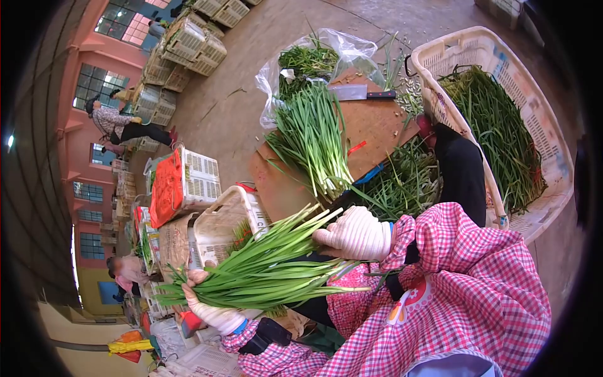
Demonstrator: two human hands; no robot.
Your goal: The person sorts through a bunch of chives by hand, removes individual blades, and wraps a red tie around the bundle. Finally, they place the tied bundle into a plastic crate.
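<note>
A bunch of garlic chives (257, 270), long flat green leaves with pale stem ends, lies across my lap. My left hand (210, 305), in a pale glove with bare fingertips, is closed around the leafy end. At the stem end my right hand (357, 235), in a ribbed whitish glove, is curled closed against the pale stalks; its fingertips are partly hidden. Just ahead, a larger pile of garlic chives (311, 138) rests on a brown board (370, 129). A cleaver (352, 92) with a dark handle lies beside that pile.
A large white crate (553, 135) with more greens (496, 138) stands at the right. Loose trimmings (405, 179) lie near my leg. Behind the board is a clear plastic bag (352, 47) of greens. Stacked crates (195, 47) and another person (125, 122) are farther off.
</note>
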